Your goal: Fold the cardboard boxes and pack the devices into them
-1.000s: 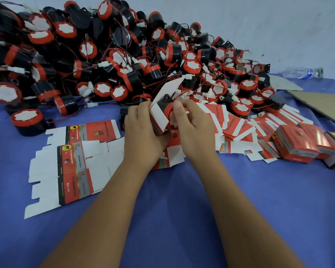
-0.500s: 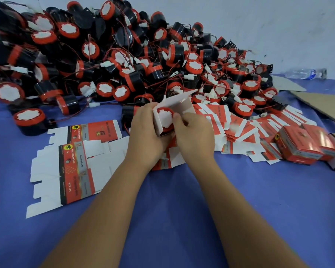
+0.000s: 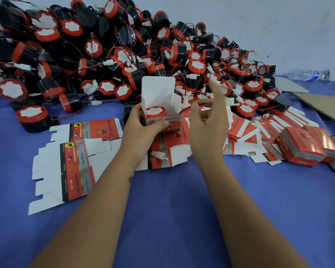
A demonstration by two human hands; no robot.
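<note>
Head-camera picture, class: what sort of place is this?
Probably a small packing workshop. A big heap of black-and-red round devices with wires, flat unfolded red-and-white printed cartons and closed red boxes lie on one blue-covered table.

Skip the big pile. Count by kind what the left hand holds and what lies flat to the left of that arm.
Open box, in the left hand: 1
Device inside it: 1
Flat unfolded boxes: 2
Total: 4
</note>
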